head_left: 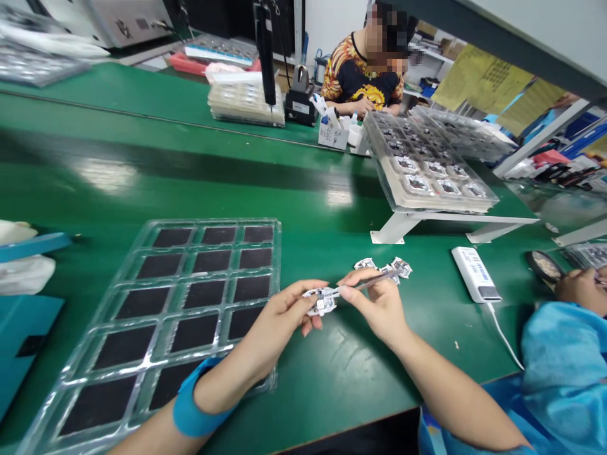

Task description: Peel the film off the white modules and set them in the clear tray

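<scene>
My left hand [283,315] is shut on a small white electronic module [320,301], pinching it between thumb and fingers. My right hand [375,304] grips slim metal tweezers [365,284], whose tips reach the module. Just beyond the tweezers, several similar white modules [382,268] lie close together on the green work mat [332,373]. A transparent plastic tray with black foam-lined cells [190,297] lies under my left forearm, to the left of my hands.
A white power bank [475,274] with a cable lies to the right. A stacked tray of modules [427,170] sits on a white stand. A person in a blue sleeve [564,360] works at the right, and another person [365,72] sits across the bench.
</scene>
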Demonstrator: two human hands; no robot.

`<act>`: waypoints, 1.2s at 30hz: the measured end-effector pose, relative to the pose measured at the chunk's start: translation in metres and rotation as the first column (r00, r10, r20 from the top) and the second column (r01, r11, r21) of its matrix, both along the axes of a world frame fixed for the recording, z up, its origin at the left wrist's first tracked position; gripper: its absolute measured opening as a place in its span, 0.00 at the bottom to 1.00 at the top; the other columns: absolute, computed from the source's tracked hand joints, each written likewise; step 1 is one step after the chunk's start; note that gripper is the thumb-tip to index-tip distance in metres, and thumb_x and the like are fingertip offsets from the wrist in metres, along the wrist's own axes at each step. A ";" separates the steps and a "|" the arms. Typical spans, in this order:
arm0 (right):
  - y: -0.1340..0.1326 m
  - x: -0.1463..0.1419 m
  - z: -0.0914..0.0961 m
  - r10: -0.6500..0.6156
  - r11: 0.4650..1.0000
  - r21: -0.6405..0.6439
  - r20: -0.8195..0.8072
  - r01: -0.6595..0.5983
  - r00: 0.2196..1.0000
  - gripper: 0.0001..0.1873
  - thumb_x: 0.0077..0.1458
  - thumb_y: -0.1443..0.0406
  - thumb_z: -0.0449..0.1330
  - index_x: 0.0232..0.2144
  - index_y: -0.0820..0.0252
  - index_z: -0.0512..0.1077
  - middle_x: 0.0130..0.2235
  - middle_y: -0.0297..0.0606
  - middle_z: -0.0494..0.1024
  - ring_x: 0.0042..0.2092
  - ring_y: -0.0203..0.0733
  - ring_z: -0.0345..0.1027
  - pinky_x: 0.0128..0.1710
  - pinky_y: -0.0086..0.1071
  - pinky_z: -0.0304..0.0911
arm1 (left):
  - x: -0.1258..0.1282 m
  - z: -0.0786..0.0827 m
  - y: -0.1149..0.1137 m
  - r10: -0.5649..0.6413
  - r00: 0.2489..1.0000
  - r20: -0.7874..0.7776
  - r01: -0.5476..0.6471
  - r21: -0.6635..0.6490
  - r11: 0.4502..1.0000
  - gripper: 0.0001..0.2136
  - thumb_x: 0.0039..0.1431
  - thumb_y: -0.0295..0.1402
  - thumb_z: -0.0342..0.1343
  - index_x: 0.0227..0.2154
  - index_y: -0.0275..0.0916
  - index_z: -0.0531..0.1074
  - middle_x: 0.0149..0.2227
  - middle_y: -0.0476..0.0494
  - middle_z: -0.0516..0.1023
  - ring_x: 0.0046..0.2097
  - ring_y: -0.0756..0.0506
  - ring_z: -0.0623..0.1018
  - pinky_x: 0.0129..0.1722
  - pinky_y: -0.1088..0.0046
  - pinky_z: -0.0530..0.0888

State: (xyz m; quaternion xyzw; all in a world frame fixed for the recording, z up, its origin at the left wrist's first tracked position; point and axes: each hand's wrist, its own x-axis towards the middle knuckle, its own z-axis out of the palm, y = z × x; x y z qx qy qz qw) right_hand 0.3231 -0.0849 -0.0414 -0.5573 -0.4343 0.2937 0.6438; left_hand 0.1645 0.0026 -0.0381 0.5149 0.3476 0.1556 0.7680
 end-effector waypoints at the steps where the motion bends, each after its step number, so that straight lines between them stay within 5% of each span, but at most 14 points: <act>1: 0.000 0.001 -0.001 0.010 1.000 -0.021 -0.002 -0.010 1.000 0.07 0.54 0.60 0.69 0.31 0.55 0.76 0.32 0.34 0.81 0.34 0.40 0.75 0.37 0.35 0.70 | 0.000 -0.001 0.000 0.004 1.000 0.004 -0.004 -0.003 1.000 0.17 0.58 0.40 0.56 0.46 0.33 0.73 0.22 0.49 0.76 0.25 0.49 0.69 0.25 0.73 0.65; 10: 0.004 0.004 -0.005 0.067 0.982 -0.167 -0.150 -0.092 0.986 0.13 0.48 0.55 0.71 0.28 0.56 0.75 0.26 0.31 0.79 0.29 0.39 0.73 0.32 0.33 0.69 | 0.001 -0.001 0.002 0.020 1.000 0.020 -0.018 -0.098 0.995 0.16 0.55 0.38 0.60 0.44 0.34 0.75 0.23 0.49 0.76 0.25 0.50 0.70 0.25 0.75 0.66; 18: 0.000 0.000 -0.003 -0.067 0.996 -0.074 -0.148 0.056 0.987 0.09 0.48 0.60 0.72 0.29 0.55 0.76 0.30 0.33 0.81 0.34 0.40 0.74 0.37 0.34 0.69 | 0.001 0.006 0.003 0.022 0.997 0.068 -0.012 -0.150 0.989 0.17 0.54 0.43 0.63 0.40 0.36 0.75 0.26 0.50 0.75 0.25 0.52 0.70 0.23 0.77 0.64; 28: 0.001 -0.001 -0.004 -0.065 0.991 -0.123 -0.116 0.050 0.991 0.12 0.49 0.57 0.71 0.29 0.56 0.76 0.29 0.33 0.80 0.32 0.40 0.74 0.36 0.34 0.69 | 0.001 0.000 0.000 -0.016 1.000 0.001 0.016 0.146 0.989 0.18 0.52 0.39 0.64 0.44 0.37 0.72 0.22 0.50 0.78 0.26 0.48 0.74 0.24 0.75 0.66; 36: 0.002 -0.002 -0.005 -0.058 0.990 -0.134 -0.105 0.043 0.993 0.13 0.48 0.56 0.71 0.28 0.56 0.75 0.28 0.33 0.80 0.30 0.40 0.73 0.33 0.33 0.68 | 0.002 -0.001 -0.002 -0.024 0.999 -0.023 0.028 0.196 0.980 0.16 0.53 0.39 0.63 0.43 0.37 0.72 0.22 0.50 0.76 0.24 0.47 0.74 0.22 0.74 0.65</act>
